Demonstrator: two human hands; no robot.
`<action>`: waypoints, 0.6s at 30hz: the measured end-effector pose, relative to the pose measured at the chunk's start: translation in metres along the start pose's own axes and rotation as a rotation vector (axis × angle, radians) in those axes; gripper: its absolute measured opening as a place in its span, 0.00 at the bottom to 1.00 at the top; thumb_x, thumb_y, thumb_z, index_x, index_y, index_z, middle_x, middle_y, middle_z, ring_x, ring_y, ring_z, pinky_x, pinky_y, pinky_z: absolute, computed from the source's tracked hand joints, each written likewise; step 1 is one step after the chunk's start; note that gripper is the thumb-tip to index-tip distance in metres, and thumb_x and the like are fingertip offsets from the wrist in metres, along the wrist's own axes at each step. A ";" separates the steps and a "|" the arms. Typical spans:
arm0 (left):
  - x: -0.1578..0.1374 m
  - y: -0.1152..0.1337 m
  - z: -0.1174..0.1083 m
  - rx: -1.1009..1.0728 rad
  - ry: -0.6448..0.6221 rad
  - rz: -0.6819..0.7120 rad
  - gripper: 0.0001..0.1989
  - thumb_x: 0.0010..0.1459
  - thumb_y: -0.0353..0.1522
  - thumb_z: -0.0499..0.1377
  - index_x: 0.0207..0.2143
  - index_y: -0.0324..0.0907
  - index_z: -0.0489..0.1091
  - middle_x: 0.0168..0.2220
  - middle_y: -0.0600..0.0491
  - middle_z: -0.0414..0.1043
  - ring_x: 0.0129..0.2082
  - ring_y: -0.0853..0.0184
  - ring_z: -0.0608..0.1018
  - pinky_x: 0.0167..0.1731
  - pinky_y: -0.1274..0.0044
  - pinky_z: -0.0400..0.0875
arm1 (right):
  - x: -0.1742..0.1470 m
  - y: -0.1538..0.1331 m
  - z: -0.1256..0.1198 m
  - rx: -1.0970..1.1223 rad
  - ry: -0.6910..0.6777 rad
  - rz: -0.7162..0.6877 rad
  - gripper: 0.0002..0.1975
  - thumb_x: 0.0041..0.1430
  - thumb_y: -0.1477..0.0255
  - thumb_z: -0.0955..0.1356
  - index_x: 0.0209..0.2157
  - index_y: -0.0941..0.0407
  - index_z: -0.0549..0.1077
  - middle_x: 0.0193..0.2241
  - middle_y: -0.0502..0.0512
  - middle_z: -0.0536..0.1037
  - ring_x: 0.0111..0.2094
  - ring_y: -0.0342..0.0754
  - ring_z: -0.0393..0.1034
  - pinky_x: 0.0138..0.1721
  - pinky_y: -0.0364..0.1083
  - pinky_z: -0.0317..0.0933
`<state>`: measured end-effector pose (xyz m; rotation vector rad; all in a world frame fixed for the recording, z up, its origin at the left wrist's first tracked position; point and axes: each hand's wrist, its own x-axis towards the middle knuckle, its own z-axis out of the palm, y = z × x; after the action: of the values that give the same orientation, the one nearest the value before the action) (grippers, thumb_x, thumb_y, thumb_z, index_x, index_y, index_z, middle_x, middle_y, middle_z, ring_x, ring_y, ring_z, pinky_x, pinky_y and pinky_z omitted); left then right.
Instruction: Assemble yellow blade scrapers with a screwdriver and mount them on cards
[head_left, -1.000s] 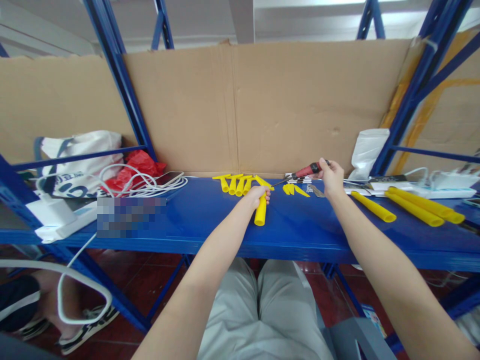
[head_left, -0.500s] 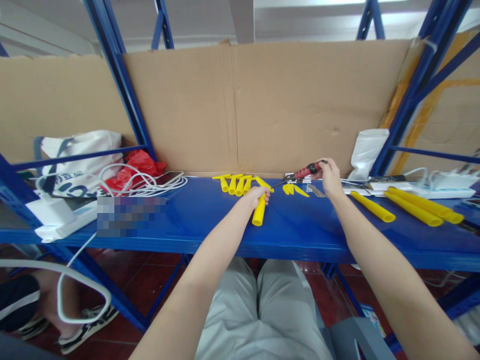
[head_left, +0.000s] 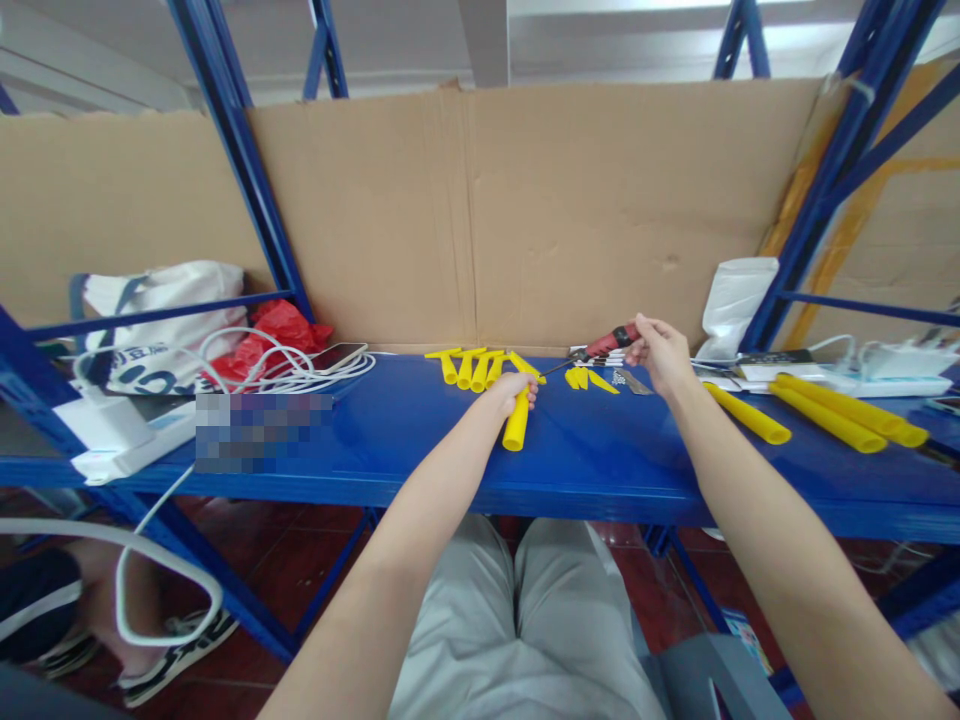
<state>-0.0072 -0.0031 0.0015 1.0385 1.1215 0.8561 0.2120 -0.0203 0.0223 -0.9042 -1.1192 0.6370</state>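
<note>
My left hand (head_left: 523, 390) is closed around a yellow tube (head_left: 515, 430), whose open end points toward me. In my right hand (head_left: 660, 352), the fingers grip the back end of a red and black screwdriver (head_left: 606, 345). Its thin metal shaft reaches left to the far end of what my left hand holds; the exact contact is hidden by the fingers. Just behind my left hand lie several T-shaped yellow pieces (head_left: 465, 372). Small flat yellow pieces (head_left: 581, 379) rest under the screwdriver, beside a grey blade-like piece (head_left: 636, 382).
Longer yellow tubes (head_left: 750, 415) lie on the blue shelf (head_left: 360, 440) at right. White cables (head_left: 300, 368), a red plastic bag (head_left: 281, 330) and a power strip (head_left: 142, 440) are at left. Cardboard (head_left: 600, 200) stands behind. Another person's shoe (head_left: 176, 650) shows below left.
My right hand's fingers have shifted on the screwdriver's handle end, and the wrist has turned slightly. My left hand and the tube have barely moved.
</note>
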 end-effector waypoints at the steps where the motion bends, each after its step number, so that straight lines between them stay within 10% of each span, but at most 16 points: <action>1: 0.000 0.000 0.000 0.003 0.005 0.001 0.13 0.58 0.21 0.50 0.22 0.41 0.56 0.13 0.61 0.54 0.11 0.79 0.57 0.15 0.84 0.53 | 0.000 0.000 -0.001 0.023 -0.026 0.015 0.18 0.47 0.55 0.70 0.28 0.55 0.66 0.11 0.43 0.63 0.14 0.41 0.62 0.15 0.40 0.54; 18: 0.001 -0.001 -0.001 0.014 0.039 0.000 0.11 0.58 0.22 0.49 0.24 0.40 0.59 0.14 0.60 0.55 0.12 0.77 0.58 0.15 0.83 0.54 | 0.010 0.009 -0.009 -0.142 -0.050 -0.121 0.12 0.51 0.63 0.69 0.37 0.52 0.68 0.16 0.44 0.66 0.15 0.41 0.59 0.14 0.40 0.53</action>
<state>-0.0078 -0.0027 0.0000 1.0374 1.1614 0.8726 0.2236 -0.0096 0.0178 -0.9374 -1.2661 0.4874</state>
